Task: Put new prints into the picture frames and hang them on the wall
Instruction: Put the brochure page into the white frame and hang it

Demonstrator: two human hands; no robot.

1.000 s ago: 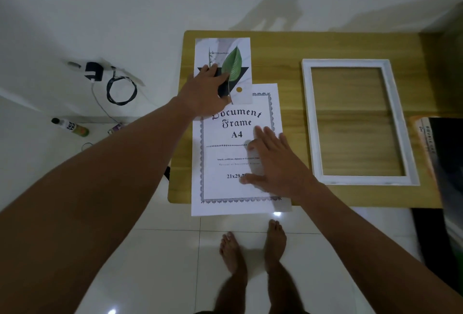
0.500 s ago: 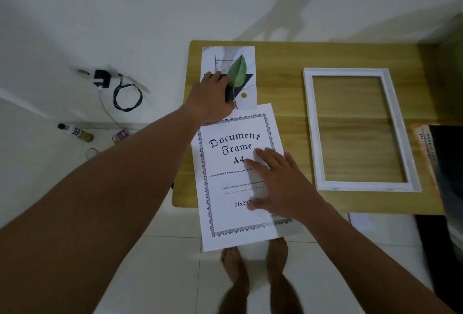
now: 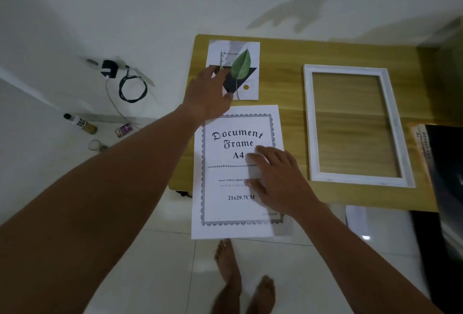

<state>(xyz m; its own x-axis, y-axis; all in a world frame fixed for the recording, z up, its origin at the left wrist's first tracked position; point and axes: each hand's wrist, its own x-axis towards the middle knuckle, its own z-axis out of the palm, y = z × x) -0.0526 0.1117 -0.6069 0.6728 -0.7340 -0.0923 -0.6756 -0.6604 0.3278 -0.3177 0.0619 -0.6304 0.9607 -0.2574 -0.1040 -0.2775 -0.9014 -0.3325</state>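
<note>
Hands [image 3: 209,94] [image 3: 279,179] flat on leaf print [image 3: 246,61], certificate [image 3: 223,206]

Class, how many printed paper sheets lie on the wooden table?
2. The leaf print lies at the far left of the table under the left hand; the Document Frame A4 sheet lies nearer, overhanging the near edge, under the right hand. More may be hidden.

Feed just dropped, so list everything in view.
table: 1, light wood, by wall
leaf print: 1, white and green, table's far left
A4 sheet: 1, white, overhanging table's near edge
picture frame: 1, white, table's right
box: 1, black, right edge
charger with cable: 1, black, floor left
bottle: 1, dark cap, floor left
can: 1, purple, floor left
glass: 1, clear, floor left
feet: 2, bare, tiles
left hand: 1, on leaf print
right hand: 1, on A4 sheet
</note>
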